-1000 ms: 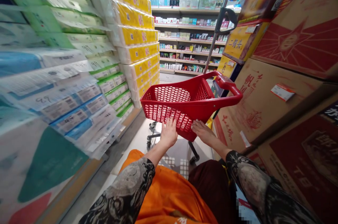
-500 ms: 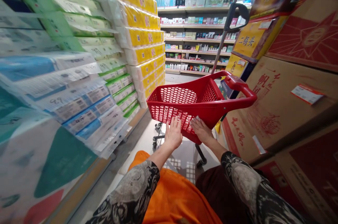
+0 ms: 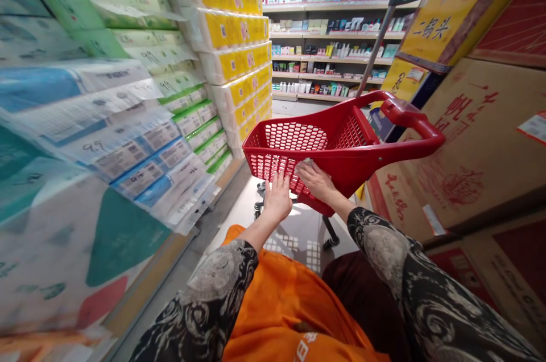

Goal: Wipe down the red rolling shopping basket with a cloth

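A red plastic shopping cart (image 3: pixel 358 171) with perforated basket sides stands before me, its handle toward the right. Against its near side, my right hand (image 3: pixel 318 181) presses a small greyish-white cloth (image 3: pixel 303 165), which is mostly covered by the fingers. To the left, my left hand (image 3: pixel 278 198) rests with its fingers stretched out on the lower part of the same perforated wall, holding nothing. The inside of the basket shows only in part.
Tall stacks of wrapped tissue packs (image 3: pixel 230 32) and blue-white packs (image 3: pixel 145 163) line the left side. Cardboard cartons (image 3: pixel 473 140) rise close on the right. Behind the cart, a metal pole (image 3: pixel 377 49) leans near shelves (image 3: pixel 324 35) of small boxes and bottles.
My right hand has slid up and left along the cart's side with the cloth. My left hand stays at the lower wall. The view has tipped downward slightly.
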The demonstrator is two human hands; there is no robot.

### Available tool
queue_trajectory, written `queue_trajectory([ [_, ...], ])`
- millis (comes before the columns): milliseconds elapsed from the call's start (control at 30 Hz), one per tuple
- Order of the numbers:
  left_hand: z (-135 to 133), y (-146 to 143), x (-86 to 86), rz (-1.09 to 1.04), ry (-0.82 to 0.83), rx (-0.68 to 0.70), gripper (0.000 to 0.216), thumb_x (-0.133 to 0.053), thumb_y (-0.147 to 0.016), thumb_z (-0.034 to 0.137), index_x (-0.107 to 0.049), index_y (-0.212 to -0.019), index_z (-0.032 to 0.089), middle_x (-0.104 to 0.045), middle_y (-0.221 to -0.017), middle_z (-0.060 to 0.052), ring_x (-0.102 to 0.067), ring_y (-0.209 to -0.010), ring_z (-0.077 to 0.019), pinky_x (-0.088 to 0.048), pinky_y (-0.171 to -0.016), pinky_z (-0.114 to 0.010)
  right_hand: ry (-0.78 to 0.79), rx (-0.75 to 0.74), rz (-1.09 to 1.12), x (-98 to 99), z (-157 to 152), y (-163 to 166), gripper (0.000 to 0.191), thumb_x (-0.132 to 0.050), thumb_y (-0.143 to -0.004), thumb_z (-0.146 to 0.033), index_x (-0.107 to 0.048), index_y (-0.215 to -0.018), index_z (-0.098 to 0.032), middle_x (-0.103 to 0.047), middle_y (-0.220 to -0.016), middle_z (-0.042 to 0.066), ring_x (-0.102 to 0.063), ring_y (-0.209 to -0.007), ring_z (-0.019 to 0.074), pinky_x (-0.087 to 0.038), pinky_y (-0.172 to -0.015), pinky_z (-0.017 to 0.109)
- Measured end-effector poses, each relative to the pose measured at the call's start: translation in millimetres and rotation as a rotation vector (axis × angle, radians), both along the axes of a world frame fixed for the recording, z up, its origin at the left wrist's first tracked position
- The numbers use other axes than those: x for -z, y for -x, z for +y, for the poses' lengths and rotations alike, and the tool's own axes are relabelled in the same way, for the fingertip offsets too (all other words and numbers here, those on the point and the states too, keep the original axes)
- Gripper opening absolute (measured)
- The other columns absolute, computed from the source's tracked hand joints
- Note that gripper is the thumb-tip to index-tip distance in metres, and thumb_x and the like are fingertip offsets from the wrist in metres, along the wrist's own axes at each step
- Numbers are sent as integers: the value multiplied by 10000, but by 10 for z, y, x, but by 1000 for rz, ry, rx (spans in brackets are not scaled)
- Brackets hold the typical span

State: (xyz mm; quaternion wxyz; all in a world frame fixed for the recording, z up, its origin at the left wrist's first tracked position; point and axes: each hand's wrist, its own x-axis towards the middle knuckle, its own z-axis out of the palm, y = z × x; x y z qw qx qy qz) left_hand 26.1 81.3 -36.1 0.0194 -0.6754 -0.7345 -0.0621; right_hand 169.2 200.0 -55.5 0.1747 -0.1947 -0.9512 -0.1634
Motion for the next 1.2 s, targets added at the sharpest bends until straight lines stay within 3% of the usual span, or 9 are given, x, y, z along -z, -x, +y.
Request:
queue_trajectory([
  [100,-39,85,59,-6,26,-15,690,-445,-782,261,-208,-1415,123,-150,-1515,-121,-82,-1392,-267,-144,-1099,-511,79,44,-128,343,-103,-17,381,-408,-842,-57,-544,-1197,-78,-571,-1230,155,-416,-1257,226,-259,-1099,461],
  [167,-39,155,84,-8,43,-40,702,-448,-776,262,-200,-1418,121,-157,-1513,-124,-73,-1394,-270,-147,-1099,-510,93,47,-153,359,-153,59,357,-411,-848,-64,-562,-1171,-81,-598,-1187,153,-436,-1240,228,-279,-1086,461],
  [367,9,334,74,10,75,-126,715,-468,-762,274,-222,-1410,97,-141,-1515,-130,-98,-1391,-270,-164,-1100,-503,-39,-84,93,-355,-44,727,418,-386,-883,-97,-461,-1292,-142,-424,-1391,98,-274,-1341,256,-218,-1108,495],
  [433,-12,386,76,21,75,-145,713,-469,-762,271,-223,-1411,106,-143,-1516,-124,-95,-1392,-265,-170,-1101,-499,-57,-82,111,-441,16,877,421,-365,-886,-85,-454,-1295,-128,-421,-1391,106,-282,-1338,259,-218,-1109,499],
  [667,-128,646,143,18,80,-183,727,-485,-748,237,-217,-1411,108,-161,-1510,-126,-149,-1383,-270,-197,-1093,-506,22,-2,-98,281,-76,845,311,-438,-850,-90,-591,-1121,-102,-607,-1167,133,-486,-1191,220,-364,-1046,397],
  [733,-121,712,151,24,98,-211,718,-481,-746,223,-227,-1408,112,-171,-1507,-126,-154,-1382,-271,-194,-1093,-510,13,-28,-87,312,-108,923,298,-439,-856,-103,-596,-1109,-108,-615,-1152,127,-490,-1186,222,-375,-1036,393],
  [933,-78,819,113,73,114,-260,716,-478,-755,246,-226,-1409,99,-184,-1500,-148,-156,-1379,-290,-208,-1083,-513,-90,-162,107,-319,12,1617,365,-400,-883,-137,-513,-1229,-113,-463,-1352,124,-339,-1306,269,-270,-1091,481],
  [1000,-96,848,108,103,120,-260,706,-477,-756,255,-244,-1404,100,-183,-1498,-152,-165,-1377,-293,-214,-1079,-514,-84,-151,100,-398,69,1787,365,-407,-874,-127,-520,-1220,-101,-464,-1349,137,-345,-1301,275,-276,-1085,486],
  [1200,-215,987,223,110,104,-273,694,-467,-752,244,-264,-1401,106,-191,-1497,-139,-170,-1379,-276,-204,-1085,-513,93,-83,-31,168,-41,1651,340,-470,-813,-86,-578,-1136,-79,-576,-1205,170,-449,-1225,248,-351,-1047,417],
])
